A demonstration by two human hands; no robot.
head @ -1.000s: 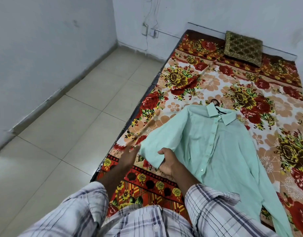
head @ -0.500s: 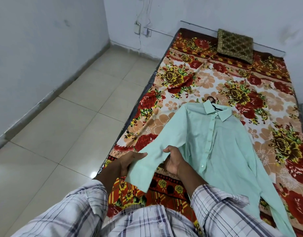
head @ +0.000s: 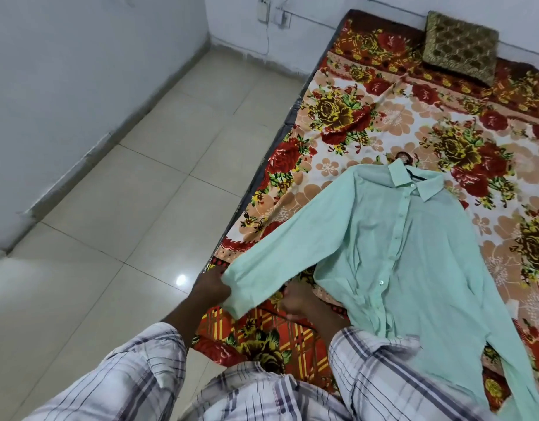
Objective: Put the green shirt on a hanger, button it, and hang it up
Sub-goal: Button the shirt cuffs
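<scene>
Drooping soft and light, the shirt (head: pixel 399 253) is pinched at its eight-o'clock cuff (head: pixel 242 284) by the left hand (head: pixel 212 288), the right hand (head: pixel 295 302) too blurred to be judged.

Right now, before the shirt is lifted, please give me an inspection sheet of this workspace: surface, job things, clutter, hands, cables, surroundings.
Surface: red-and-yellow floral blanket, spread flat.
Job's things: pale green long-sleeved shirt lies flat, front up; black hanger inside its collar, hook showing.
Clutter: gold-brown patterned cushion at the blanket's far end.
Hands: left hand grips the shirt's sleeve cuff; right hand blurred beside the sleeve, grip unclear.
Cables: thin wire hangs below a wall socket.
Surroundings: beige tiled floor, white walls.
</scene>
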